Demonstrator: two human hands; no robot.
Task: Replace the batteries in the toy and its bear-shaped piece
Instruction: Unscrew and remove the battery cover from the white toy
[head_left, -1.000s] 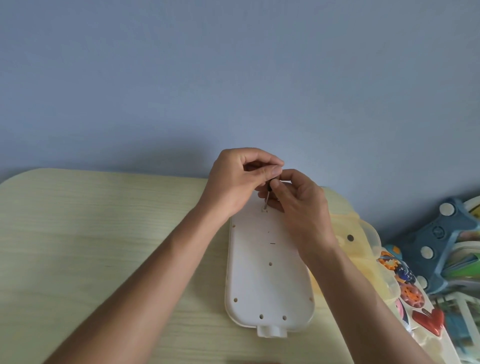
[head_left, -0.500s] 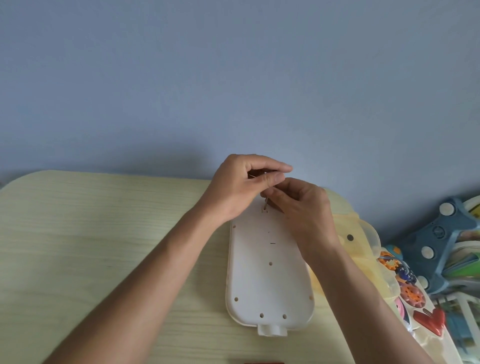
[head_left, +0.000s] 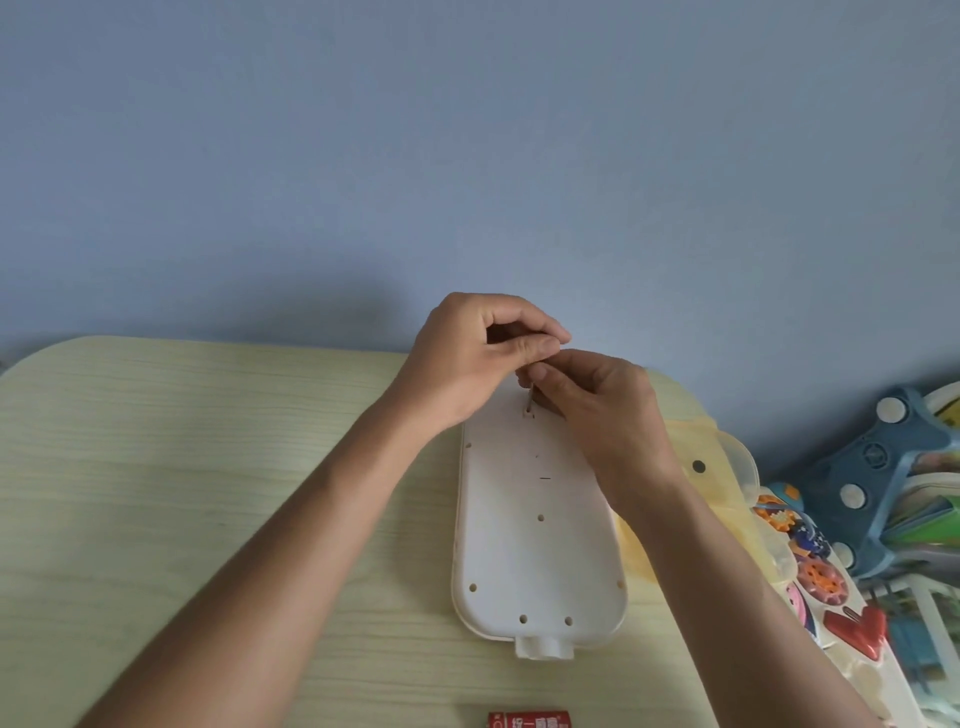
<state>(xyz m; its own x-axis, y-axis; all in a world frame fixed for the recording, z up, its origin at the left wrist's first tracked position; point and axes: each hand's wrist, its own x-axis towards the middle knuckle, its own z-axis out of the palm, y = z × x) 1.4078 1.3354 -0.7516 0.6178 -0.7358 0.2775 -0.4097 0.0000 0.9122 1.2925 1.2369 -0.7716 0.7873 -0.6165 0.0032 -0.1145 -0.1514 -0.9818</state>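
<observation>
The white toy (head_left: 540, 540) lies back-side up on the pale wooden table (head_left: 182, 493), its flat back dotted with small screw holes. A thin screwdriver (head_left: 529, 402) stands upright with its tip in a recess near the toy's far end. My left hand (head_left: 478, 358) pinches the tool's top between thumb and fingers. My right hand (head_left: 597, 410) holds the shaft lower down, fingers closed around it. The handle is mostly hidden by my fingers. A yellow bear-shaped piece (head_left: 711, 467) with a black eye dot lies right of the toy.
A red battery pack (head_left: 530, 721) pokes in at the table's front edge. A colourful toy panel (head_left: 821, 582) with gears and a red heart lies at the right edge. Blue and white plastic toys (head_left: 883, 467) sit beyond it. A blue wall stands behind.
My view has tilted slightly downward, bringing the red battery pack into sight. Both hands stay on the screwdriver, with my left fingers shifting a little on its top.
</observation>
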